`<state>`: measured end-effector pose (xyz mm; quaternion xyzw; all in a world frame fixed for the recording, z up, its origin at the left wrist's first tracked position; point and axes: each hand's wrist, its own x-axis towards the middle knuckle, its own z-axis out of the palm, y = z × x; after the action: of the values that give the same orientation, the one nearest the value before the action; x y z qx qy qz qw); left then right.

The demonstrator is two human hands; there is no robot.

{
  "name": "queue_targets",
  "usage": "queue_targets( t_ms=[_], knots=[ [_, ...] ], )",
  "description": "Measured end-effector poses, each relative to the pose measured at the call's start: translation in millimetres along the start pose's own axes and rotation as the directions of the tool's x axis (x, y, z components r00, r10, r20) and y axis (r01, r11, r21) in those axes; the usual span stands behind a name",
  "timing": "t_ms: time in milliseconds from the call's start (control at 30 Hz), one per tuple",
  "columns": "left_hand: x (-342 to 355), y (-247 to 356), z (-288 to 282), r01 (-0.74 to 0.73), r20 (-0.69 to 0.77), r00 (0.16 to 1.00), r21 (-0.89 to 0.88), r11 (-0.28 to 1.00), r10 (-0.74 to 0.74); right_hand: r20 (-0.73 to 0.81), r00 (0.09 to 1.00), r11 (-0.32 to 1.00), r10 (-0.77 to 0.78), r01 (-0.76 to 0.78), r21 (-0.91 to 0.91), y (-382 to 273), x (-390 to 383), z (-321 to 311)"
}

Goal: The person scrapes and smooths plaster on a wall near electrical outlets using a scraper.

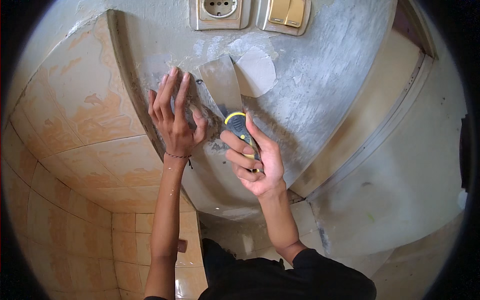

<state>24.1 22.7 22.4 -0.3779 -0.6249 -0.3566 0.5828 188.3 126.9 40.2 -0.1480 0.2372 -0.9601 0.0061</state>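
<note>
My right hand [252,155] grips the dark grey and yellow handle of a putty knife [219,82], whose wide metal blade points up and rests against the grey wall [330,100]. Just right of the blade is a white, smooth, roughly round patch [258,70] on the wall. My left hand [175,112] is open on the wall to the left of the blade, fingers up and somewhat spread, near the vertical edge beside the tiles. The wall around both hands is mottled, with rough, flaky areas and dark marks.
A socket [219,11] and a cream double switch [284,12] are at the top of the wall. Peach patterned tiles [85,100] run down the left. A door frame [420,75] stands at the right. Floor tiles [295,225] show below, beside my dark-clothed body.
</note>
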Motion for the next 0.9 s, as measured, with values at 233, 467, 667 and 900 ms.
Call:
queue_targets(
  t_ms=[233, 467, 667, 900],
  knots=[
    [-2.4, -6.2, 6.2, -0.002, -0.029, 1.000, 0.033, 0.999, 0.003, 0.085, 0.996, 0.966, 0.036, -0.057, 0.252, 2.7, 0.0, 4.2],
    [-2.0, -7.4, 3.3, -0.010, -0.029, 1.000, 0.027, 1.000, 0.011, 0.126, 0.991, 0.940, 0.050, -0.090, 0.329, 4.0, 0.9, 9.2],
    [-2.4, -4.9, 1.8, -0.010, -0.007, 1.000, 0.028, 1.000, 0.010, 0.162, 0.986, 0.966, 0.035, -0.075, 0.248, 2.3, 3.9, 2.2],
    [0.0, 0.2, -0.3, 0.002, -0.018, 1.000, -0.029, 1.000, -0.003, 0.229, 0.972, 0.910, 0.044, -0.133, 0.392, 4.8, 4.0, 0.8]
  ],
)
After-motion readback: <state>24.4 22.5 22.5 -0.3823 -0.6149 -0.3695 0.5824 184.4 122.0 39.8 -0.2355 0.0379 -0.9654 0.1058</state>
